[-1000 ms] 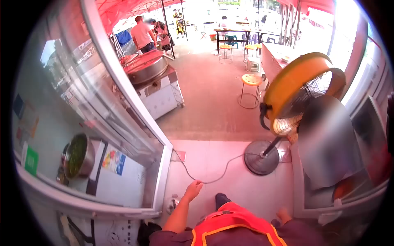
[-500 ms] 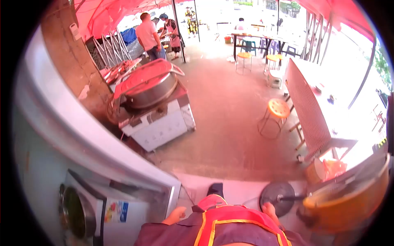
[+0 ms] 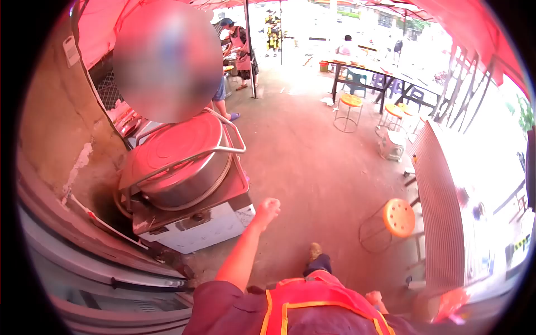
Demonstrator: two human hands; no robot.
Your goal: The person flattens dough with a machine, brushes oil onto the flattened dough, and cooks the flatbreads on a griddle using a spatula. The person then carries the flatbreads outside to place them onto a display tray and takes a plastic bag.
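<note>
My left hand (image 3: 268, 211) is stretched forward with its fingers curled in, and nothing shows in it. It is nearest to the right front corner of a cooking stand (image 3: 192, 230), apart from it. On that stand sits a large round metal pan (image 3: 195, 181) under a broad lid (image 3: 181, 142) with a tubular metal handle frame. Low by my right side, my right hand (image 3: 375, 298) appears loosely curled and partly hidden; nothing can be made out in it. Past it stands a round orange-topped stool (image 3: 399, 218).
A long table with a ribbed front panel (image 3: 438, 206) runs along the right. Several stools and a dark-legged table (image 3: 363, 72) stand farther back. A person in an apron (image 3: 240, 47) is beyond the stand; a blurred patch hides another person. A metal-framed doorway edge (image 3: 139, 282) lies at lower left.
I have moved forward out past the doorway; the stand and stool are closer. My left hand has swung forward and up. The large yellowish container at lower right has left the view.
</note>
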